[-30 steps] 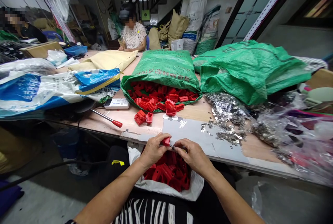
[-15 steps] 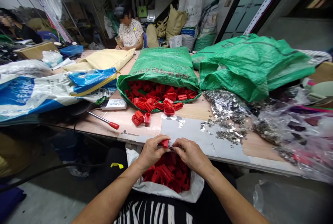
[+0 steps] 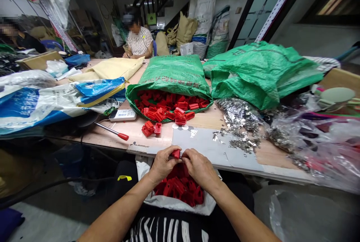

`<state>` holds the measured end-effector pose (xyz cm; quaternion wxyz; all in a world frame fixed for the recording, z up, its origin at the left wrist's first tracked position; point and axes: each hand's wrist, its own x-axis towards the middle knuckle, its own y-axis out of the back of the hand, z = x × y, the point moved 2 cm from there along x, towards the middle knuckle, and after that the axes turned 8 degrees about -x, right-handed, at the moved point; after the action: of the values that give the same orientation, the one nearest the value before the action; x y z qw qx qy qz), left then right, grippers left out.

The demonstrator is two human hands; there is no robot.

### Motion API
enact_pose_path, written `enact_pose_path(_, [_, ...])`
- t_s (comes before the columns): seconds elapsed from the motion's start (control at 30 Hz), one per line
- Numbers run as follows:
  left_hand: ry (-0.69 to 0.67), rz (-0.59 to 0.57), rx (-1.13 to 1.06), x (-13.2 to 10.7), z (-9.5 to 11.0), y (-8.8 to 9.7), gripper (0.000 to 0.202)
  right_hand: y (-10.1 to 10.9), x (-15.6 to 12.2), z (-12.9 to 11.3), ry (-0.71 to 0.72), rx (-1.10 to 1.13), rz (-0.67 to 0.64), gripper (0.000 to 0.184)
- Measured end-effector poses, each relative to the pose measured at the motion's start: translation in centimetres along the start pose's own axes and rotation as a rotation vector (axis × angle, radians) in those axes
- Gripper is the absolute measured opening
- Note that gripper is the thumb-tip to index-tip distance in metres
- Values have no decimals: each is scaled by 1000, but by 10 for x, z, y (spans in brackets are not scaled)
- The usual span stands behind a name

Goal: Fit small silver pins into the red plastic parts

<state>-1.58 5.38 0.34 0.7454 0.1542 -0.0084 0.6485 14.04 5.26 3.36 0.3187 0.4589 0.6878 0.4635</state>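
Observation:
My left hand (image 3: 163,163) is closed on a small red plastic part (image 3: 176,154) at the table's near edge. My right hand (image 3: 199,168) meets it from the right, fingers pinched against the same part, with a thin metal piece barely showing between them. Below both hands a white bag (image 3: 174,202) on my lap holds several red parts (image 3: 180,187). Ahead, an open green sack (image 3: 174,75) spills more red parts (image 3: 165,109) onto the wooden table (image 3: 135,129). A heap of small shiny metal pieces (image 3: 239,129) lies to the right.
A red-handled screwdriver (image 3: 112,131) and a white remote-like device (image 3: 123,114) lie left of the spilled parts. A second green sack (image 3: 261,71), blue-and-white sacks (image 3: 50,99) and clear plastic bags (image 3: 317,141) crowd the table. Two other people sit at the far end.
My hands have stayed together on the red part, the right fingers pressing closer to it. The view has shifted slightly.

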Motion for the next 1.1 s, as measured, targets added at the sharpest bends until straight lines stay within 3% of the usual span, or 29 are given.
enact_pose_path(0.17, [14, 73, -47, -6, 13, 6, 28, 1, -12, 5, 134, 282, 107, 16])
enact_pose_path(0.3, [30, 132, -210, -10, 23, 7, 32, 4, -21, 5, 126, 438, 68, 15])
enact_pose_path(0.47, [266, 152, -816, -16, 33, 2, 19, 9, -28, -3, 165, 578, -8, 38])
enact_pose_path(0.53, [375, 142, -1089, -19, 36, -2, 20, 10, -29, -6, 188, 591, -24, 42])
enact_pose_path(0.6, [445, 131, -1226, -22, 36, -5, 23, 10, -29, -9, 208, 598, -23, 42])
enact_pose_path(0.83, [631, 201, -1360, -30, 38, -10, 13, 13, -28, -11, 222, 558, 25, 36])
enact_pose_path(1.1, [687, 278, -1428, -28, 44, -15, 10, 20, -27, -14, 227, 500, 99, 34])
